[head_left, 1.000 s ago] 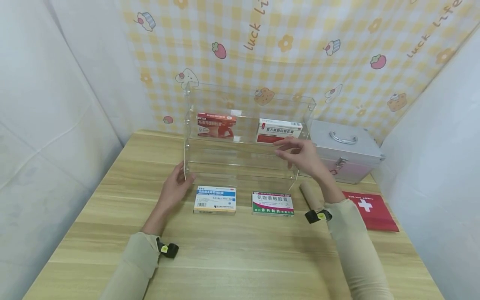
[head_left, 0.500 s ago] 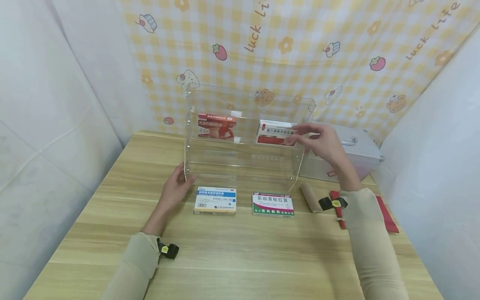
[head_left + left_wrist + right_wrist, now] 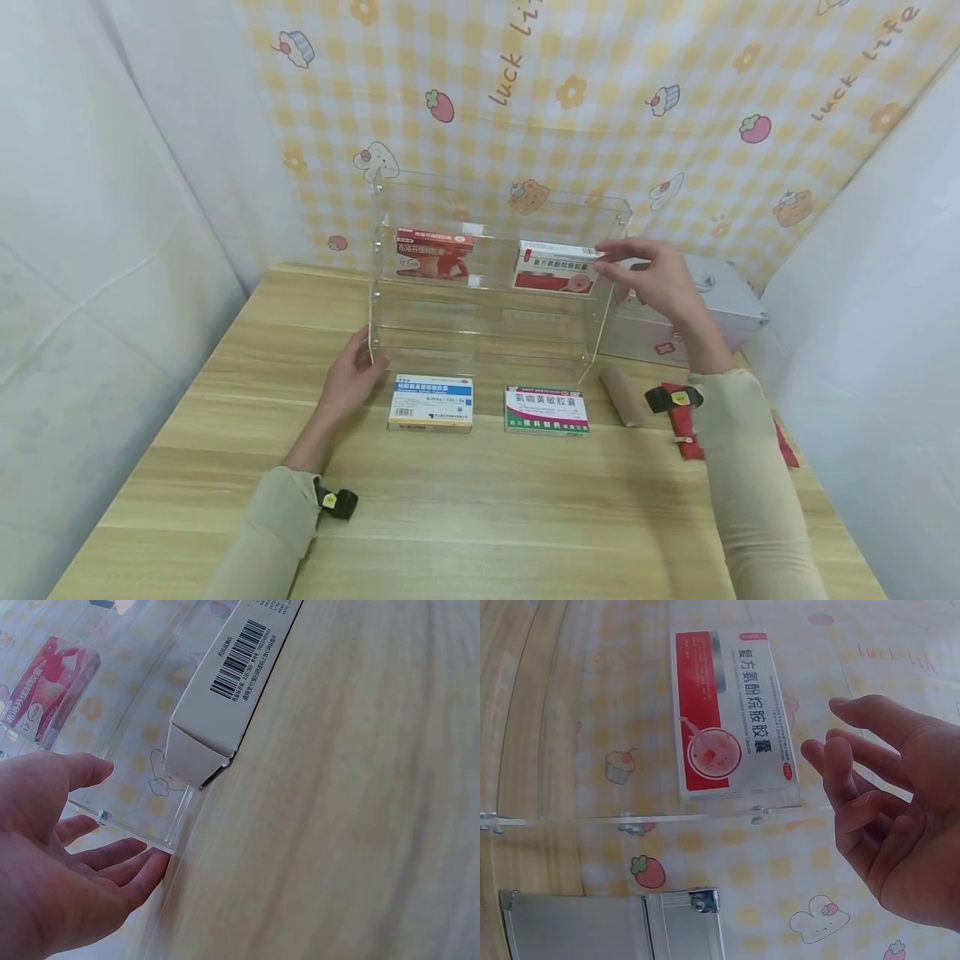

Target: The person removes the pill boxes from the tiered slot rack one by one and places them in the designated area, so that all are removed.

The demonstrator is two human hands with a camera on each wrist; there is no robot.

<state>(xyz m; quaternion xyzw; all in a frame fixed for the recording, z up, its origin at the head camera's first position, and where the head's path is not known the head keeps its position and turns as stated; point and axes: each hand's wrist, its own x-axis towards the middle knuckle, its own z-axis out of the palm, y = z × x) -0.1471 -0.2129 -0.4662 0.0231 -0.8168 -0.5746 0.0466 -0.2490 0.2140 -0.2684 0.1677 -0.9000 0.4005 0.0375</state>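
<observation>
My left hand (image 3: 351,372) rests at the lower left side of a clear acrylic rack (image 3: 480,332), fingers along its outer side. In the left wrist view the fingertips (image 3: 154,864) are right at the panel's corner, the thumb standing apart from it. A white and red medicine box (image 3: 553,268) leans on an upper tier at right. Beside its right end is my right hand (image 3: 654,275), holding nothing. The right wrist view shows a gap between the loosely bent fingers and that box. A red medicine box (image 3: 433,255) stands on the same tier at left.
Before the rack lie a blue and white medicine box (image 3: 431,403) and a green and white one (image 3: 546,410). Right of them are a brown roll (image 3: 620,397), a red pouch (image 3: 684,433) partly under the right sleeve, and a silver case (image 3: 720,292).
My right hand has moved right, from the front of the white and red box to beside its right end. That box and my left hand have stayed in place.
</observation>
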